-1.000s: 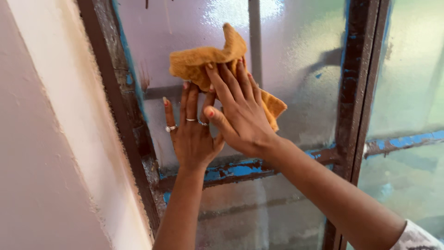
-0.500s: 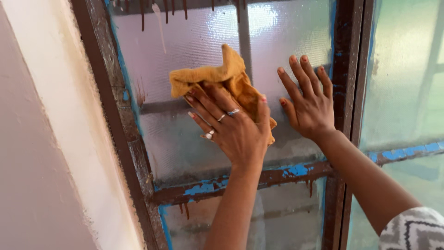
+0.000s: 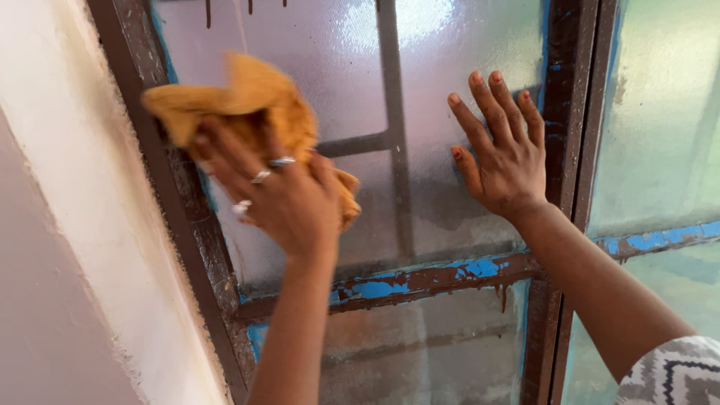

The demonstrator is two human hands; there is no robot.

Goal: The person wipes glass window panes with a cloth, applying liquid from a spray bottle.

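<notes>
My left hand (image 3: 281, 199), with rings on its fingers, presses an orange-yellow cloth (image 3: 240, 105) against the frosted glass pane (image 3: 450, 45) near the pane's left edge. The hand and cloth are blurred by motion. My right hand (image 3: 502, 154) lies flat on the same pane further right, fingers spread, holding nothing, close to the dark vertical frame bar (image 3: 566, 112).
The window has a worn brown frame with flaking blue paint; a horizontal bar (image 3: 427, 279) runs below the hands. A pale wall (image 3: 67, 225) borders the window on the left. More frosted panes (image 3: 660, 112) lie to the right and below.
The cloth passed from my right hand to my left. My left hand has swept it leftwards across the glass, while my right hand moved right and rests flat on the pane.
</notes>
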